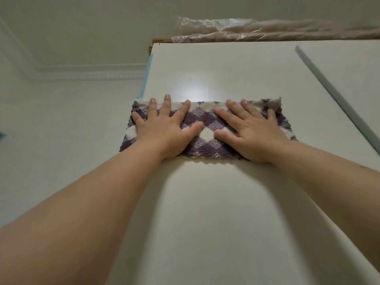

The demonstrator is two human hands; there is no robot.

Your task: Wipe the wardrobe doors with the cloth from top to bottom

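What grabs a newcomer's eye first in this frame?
The purple-and-white checked cloth, pressed flat against the white wardrobe door mid-frame by the left hand and right hand, fingers spread. Next, the plastic-wrapped bundle lying on top of the wardrobe, upper right.

Both bare arms reach up, left hand (162, 128) and right hand (251, 130) flat, fingers spread, thumbs nearly touching.

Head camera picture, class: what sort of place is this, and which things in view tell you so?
Probably a room in a home, perhaps a bedroom. A tall white wardrobe door reaches near the ceiling, plastic-wrapped bundles are stored on top, and decorative ceiling moulding runs along the wall.
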